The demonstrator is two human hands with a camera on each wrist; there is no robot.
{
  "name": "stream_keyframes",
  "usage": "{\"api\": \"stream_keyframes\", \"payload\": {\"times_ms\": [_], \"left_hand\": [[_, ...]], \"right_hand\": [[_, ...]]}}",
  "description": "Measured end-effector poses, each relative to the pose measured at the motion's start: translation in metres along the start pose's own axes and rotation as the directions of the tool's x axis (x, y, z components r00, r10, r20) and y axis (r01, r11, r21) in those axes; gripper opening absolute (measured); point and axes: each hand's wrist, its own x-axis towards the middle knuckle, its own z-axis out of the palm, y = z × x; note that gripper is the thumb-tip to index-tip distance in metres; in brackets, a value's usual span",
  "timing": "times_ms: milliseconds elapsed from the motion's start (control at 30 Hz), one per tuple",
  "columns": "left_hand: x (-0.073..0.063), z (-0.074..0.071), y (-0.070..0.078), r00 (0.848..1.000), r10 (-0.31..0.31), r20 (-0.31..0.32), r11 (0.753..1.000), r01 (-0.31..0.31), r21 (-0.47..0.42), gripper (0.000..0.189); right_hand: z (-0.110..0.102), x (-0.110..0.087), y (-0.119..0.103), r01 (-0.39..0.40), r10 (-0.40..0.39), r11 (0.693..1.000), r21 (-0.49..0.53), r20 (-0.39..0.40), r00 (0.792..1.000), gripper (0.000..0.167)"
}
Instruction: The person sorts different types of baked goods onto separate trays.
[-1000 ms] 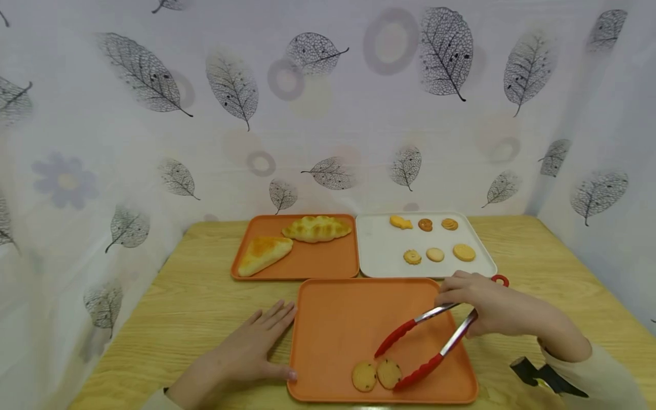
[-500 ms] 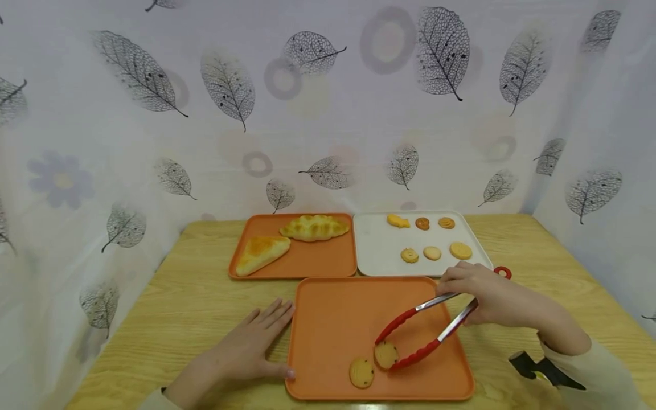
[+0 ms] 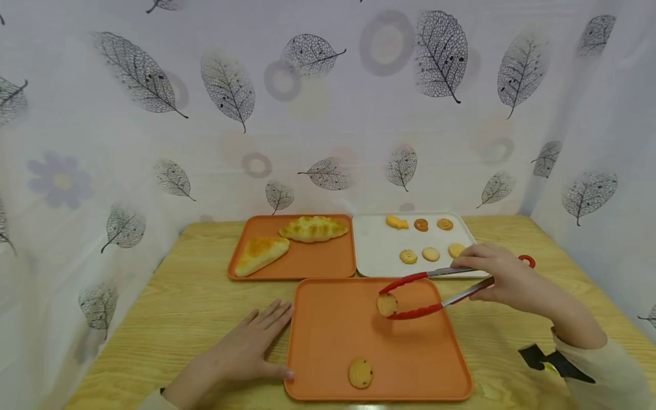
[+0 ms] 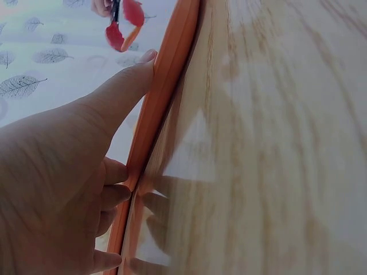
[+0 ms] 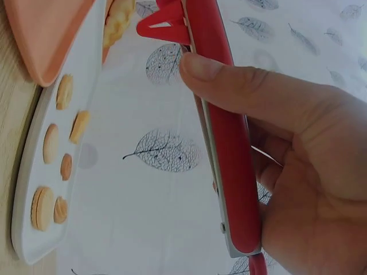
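Observation:
My right hand (image 3: 499,276) grips red-and-silver tongs (image 3: 422,311), whose red tips pinch a round cookie (image 3: 387,305) with dark chips above the near orange tray (image 3: 333,330). In the right wrist view, the thumb presses along the red handle. A second chip cookie (image 3: 361,373) lies near the front of that tray. My left hand (image 3: 246,350) lies beside the tray's left edge with straight fingers. Its thumb touches the orange rim (image 4: 163,86) in the left wrist view, where the tongs' red tips also show in the distance.
Behind, an orange tray (image 3: 312,265) holds a triangular pastry (image 3: 261,253) and a braided bread (image 3: 314,229). Next to it, a white tray (image 3: 376,247) carries several small biscuits, including a fish-shaped one (image 3: 396,222). A leaf-print curtain (image 3: 328,125) hangs behind the wooden table (image 3: 169,296).
The tongs took hold of the right-hand chip cookie and moved it away from the other cookie, toward the tray's back. My right hand shifted back and right; my left hand stayed put.

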Motion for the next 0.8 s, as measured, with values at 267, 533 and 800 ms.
{"api": "stream_keyframes", "payload": {"times_ms": [267, 533, 800], "left_hand": [[-0.001, 0.001, -0.002, 1.0, 0.006, -0.006, 1.0, -0.006, 0.005, 0.11], [0.0, 0.003, -0.003, 1.0, 0.015, -0.005, 1.0, -0.015, 0.013, 0.11], [0.001, 0.003, -0.003, 1.0, -0.001, -0.002, 1.0, 0.001, 0.008, 0.11]], "right_hand": [[0.004, 0.002, 0.017, -0.033, 0.032, 0.999, -0.006, -0.071, 0.997, 0.069], [0.007, 0.015, 0.03, -0.051, 0.052, 0.999, 0.01, -0.114, 0.992, 0.063], [0.008, 0.037, 0.046, -0.114, 0.115, 0.993, 0.021, -0.091, 0.989, 0.057]]}}
